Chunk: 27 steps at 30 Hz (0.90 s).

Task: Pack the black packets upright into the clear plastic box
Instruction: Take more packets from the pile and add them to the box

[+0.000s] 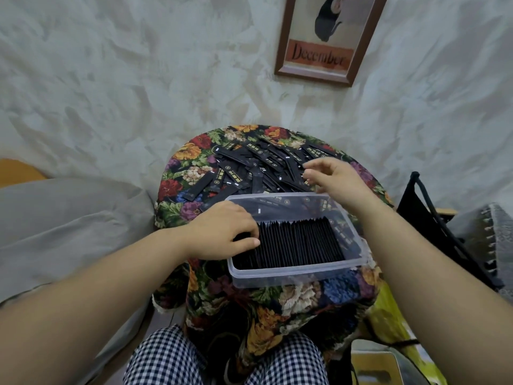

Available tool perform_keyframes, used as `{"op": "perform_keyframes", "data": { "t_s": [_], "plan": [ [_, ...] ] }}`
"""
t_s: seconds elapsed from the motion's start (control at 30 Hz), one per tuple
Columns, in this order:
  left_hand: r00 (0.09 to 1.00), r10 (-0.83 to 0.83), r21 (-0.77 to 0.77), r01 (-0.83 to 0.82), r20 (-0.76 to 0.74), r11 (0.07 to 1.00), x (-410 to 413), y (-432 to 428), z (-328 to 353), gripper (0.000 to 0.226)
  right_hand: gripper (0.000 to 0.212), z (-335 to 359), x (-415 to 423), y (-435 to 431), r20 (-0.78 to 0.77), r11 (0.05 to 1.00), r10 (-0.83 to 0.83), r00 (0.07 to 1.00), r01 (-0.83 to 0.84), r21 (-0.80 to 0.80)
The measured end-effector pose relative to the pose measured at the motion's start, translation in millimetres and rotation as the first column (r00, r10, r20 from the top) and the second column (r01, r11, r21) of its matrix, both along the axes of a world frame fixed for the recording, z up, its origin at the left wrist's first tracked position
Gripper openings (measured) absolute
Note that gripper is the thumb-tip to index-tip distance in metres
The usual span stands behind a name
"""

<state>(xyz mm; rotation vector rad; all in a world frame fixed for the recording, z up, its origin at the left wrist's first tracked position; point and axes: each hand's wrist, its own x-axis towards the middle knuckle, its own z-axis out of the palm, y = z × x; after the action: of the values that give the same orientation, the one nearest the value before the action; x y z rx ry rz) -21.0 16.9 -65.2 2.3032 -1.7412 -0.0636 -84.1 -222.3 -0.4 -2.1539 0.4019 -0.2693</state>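
Observation:
A clear plastic box (297,273) sits on a flower-patterned cloth over a small round table (191,162). Inside it a row of black packets (299,240) stands upright, filling most of its length. My left hand (224,232) reaches over the box's left end, fingers curled against the leftmost upright packets. Behind the box lies a loose pile of black packets (258,168) with gold print. My right hand (330,176) hovers over the pile's right side, fingers spread and slightly bent, holding nothing that I can see.
A grey cushion (63,223) lies to the left of the table. A black bag (433,218) and grey fringed fabric (491,240) are on the right. A framed picture (327,40) hangs on the wall. Checked trousers (172,357) show below.

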Motion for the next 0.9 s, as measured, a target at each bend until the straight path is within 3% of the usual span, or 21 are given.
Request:
{"op": "perform_keyframes", "data": {
  "t_s": [0.1, 0.23, 0.37, 0.47, 0.67, 0.9],
  "plan": [
    [1.0, 0.002, -0.02, -0.002, -0.019, 1.0, 1, 0, -1, 0.05, 0.025, -10, 38, -25, -0.111, 0.994, -0.023, 0.994, 0.01, -0.113],
    [0.999, 0.005, -0.051, -0.007, -0.041, 0.999, 2, 0, -4, 0.045, 0.05, -21, 79, -35, -0.398, 0.961, 0.061, 0.915, -0.162, -0.225],
    [0.999, 0.004, -0.083, -0.007, -0.036, 0.997, 1, 1, -6, 0.039, 0.066, -33, 105, -26, -0.501, 0.929, 0.079, 0.862, -0.246, -0.277],
    [0.999, 0.006, -0.095, -0.009, -0.036, 0.995, 0, 2, -6, 0.039, 0.067, -44, 117, -22, -0.528, 0.897, 0.051, 0.848, -0.272, -0.35],
    [1.0, 0.012, -0.093, -0.014, -0.027, 0.996, -1, 2, -8, 0.042, 0.039, -52, 124, -28, -0.478, 0.845, -0.02, 0.878, -0.24, -0.478],
    [1.0, 0.01, -0.1, -0.012, -0.017, 0.995, -1, 2, -8, 0.044, 0.034, -42, 118, -35, -0.274, 0.9, -0.077, 0.959, -0.052, -0.433]
  ]
}}
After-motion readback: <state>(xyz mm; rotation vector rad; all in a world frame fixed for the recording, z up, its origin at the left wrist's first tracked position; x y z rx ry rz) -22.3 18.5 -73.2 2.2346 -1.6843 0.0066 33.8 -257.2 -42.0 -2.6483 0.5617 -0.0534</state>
